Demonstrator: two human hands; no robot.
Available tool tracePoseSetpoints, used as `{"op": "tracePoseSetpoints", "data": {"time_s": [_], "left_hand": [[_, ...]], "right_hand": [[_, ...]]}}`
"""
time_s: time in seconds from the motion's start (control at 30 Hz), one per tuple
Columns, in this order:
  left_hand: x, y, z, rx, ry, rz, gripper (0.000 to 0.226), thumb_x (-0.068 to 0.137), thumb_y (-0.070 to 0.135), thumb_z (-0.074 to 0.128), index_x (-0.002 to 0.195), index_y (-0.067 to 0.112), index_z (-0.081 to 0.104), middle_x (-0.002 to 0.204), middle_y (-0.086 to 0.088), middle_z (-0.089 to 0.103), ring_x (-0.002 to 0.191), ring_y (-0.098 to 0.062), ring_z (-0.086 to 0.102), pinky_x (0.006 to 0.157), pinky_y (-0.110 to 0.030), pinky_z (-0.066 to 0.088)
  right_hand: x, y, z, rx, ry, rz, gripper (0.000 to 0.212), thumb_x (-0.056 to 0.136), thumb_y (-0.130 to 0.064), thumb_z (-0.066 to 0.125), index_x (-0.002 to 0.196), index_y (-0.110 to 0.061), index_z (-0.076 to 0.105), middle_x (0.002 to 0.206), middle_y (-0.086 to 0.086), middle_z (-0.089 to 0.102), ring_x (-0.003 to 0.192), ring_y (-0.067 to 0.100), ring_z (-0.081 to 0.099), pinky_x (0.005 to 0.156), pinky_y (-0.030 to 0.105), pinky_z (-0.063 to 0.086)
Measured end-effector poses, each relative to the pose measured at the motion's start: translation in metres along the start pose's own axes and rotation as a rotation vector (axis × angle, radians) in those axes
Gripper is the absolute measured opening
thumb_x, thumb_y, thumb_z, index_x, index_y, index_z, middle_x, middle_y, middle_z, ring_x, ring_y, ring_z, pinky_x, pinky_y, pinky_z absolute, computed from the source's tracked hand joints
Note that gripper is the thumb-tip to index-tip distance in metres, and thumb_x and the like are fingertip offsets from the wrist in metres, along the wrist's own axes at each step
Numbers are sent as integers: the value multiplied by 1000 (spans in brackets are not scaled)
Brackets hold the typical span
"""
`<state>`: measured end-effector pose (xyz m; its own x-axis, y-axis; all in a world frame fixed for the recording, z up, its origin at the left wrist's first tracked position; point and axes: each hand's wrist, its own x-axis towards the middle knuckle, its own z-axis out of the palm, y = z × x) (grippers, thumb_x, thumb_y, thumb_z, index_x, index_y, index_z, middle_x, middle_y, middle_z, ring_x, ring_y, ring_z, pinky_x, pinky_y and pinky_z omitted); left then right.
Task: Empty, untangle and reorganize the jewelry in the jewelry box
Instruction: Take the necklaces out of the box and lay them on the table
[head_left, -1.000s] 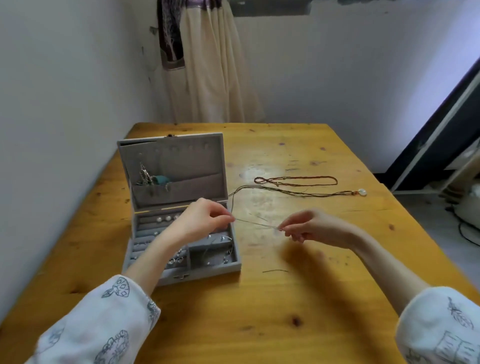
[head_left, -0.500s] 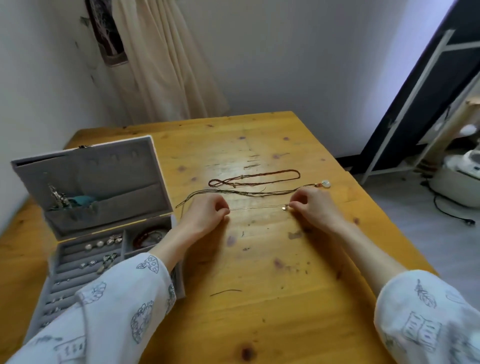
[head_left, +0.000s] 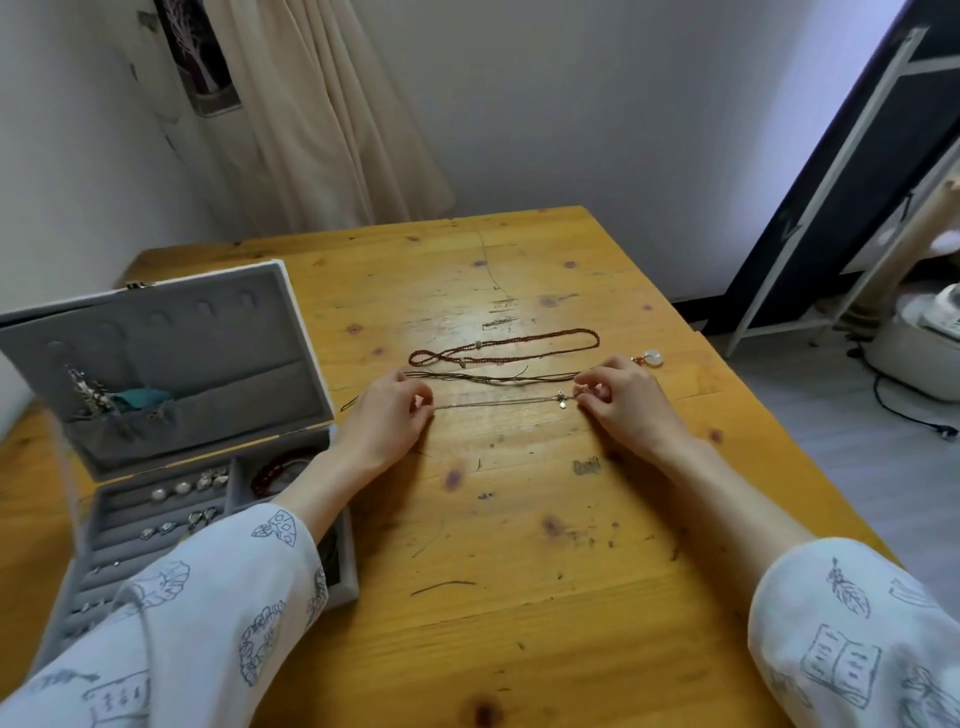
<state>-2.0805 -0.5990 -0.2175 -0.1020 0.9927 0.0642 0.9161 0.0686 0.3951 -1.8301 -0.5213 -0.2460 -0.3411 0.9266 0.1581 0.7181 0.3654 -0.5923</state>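
Observation:
A thin silver chain (head_left: 498, 401) with a small pendant lies stretched straight on the wooden table (head_left: 519, 571). My left hand (head_left: 387, 415) pinches its left end and my right hand (head_left: 626, 402) pinches its right end, both low on the tabletop. Just beyond it lie a dark cord necklace (head_left: 493, 378) with a white round pendant (head_left: 653, 357) and a red beaded necklace (head_left: 506, 348). The grey jewelry box (head_left: 171, 415) stands open at the left, with rings and earrings in its slots and a red bracelet (head_left: 275, 470) in one compartment.
The box lid pocket holds a teal item (head_left: 137, 400) and a silver piece. A cream curtain (head_left: 322, 119) hangs behind the table. At the right, past the table edge, stand a black-and-white frame (head_left: 852, 171) and a white appliance (head_left: 919, 343) on the floor.
Both hands carried the silver chain from above the box to the table's middle and laid it down stretched out below the cord necklace. My view swung to the right.

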Motion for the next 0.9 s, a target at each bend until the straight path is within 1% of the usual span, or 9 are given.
{"op": "tracePoseSetpoints", "data": {"time_s": [0.1,0.2,0.27,0.33,0.43,0.57,0.67,0.8,0.9], "left_hand": [[-6,0,-4,80,-54,13,36,92,21,50,127,11,50,119,-10,49,112,-25,48,96,-39,43],[-19,0,-10,135,-76,58,41,94,24,45,133,15,43,126,-8,48,118,-23,44,98,-37,40],[-32,0,-13,109,-45,90,40,93,23,46,133,16,44,127,-5,48,120,-21,43,100,-34,38],[-52,-3,-18,41,29,133,38,93,21,47,131,16,47,126,-3,49,118,-18,44,98,-30,37],[-85,-11,-26,-63,134,155,33,92,16,49,125,15,53,123,-3,52,116,-17,48,96,-29,40],[-112,-31,-44,-88,196,111,30,91,12,49,120,12,56,121,-4,55,114,-17,49,97,-32,42],[-125,-55,-67,-91,298,42,27,90,9,51,116,11,59,113,-4,58,107,-16,50,91,-23,39],[-137,-91,-97,-79,392,-86,28,89,5,51,115,11,60,113,-5,58,109,-16,50,94,-21,35],[-138,-111,-115,-54,457,-151,27,89,4,50,113,10,61,111,-6,59,106,-16,51,90,-15,32]], "right_hand": [[-7,-5,-1,-17,7,24,28,90,-17,55,117,-12,60,113,5,55,87,10,48,84,21,36],[-18,-16,0,-65,27,47,29,90,-18,52,118,-12,58,119,7,54,103,21,53,93,34,41],[-23,-26,2,-112,52,60,29,90,-19,52,118,-14,58,121,8,54,113,25,49,96,40,37],[-29,-40,3,-119,80,71,29,90,-19,52,118,-13,58,121,9,55,117,26,46,95,40,34],[-41,-67,9,-81,94,49,28,91,-19,51,116,-13,59,120,8,57,117,24,47,95,40,34],[-53,-108,27,-10,65,-47,26,90,-20,52,114,-13,60,114,7,61,112,23,51,98,43,38],[-54,-146,44,21,10,-147,25,90,-19,53,113,-13,61,110,6,62,106,21,53,95,40,41],[-44,-197,68,95,-59,-264,23,90,-17,53,111,-11,62,106,5,65,97,17,58,84,26,43],[-32,-232,83,190,-88,-279,22,90,-16,53,109,-11,63,103,5,67,91,14,59,82,25,45]]}}
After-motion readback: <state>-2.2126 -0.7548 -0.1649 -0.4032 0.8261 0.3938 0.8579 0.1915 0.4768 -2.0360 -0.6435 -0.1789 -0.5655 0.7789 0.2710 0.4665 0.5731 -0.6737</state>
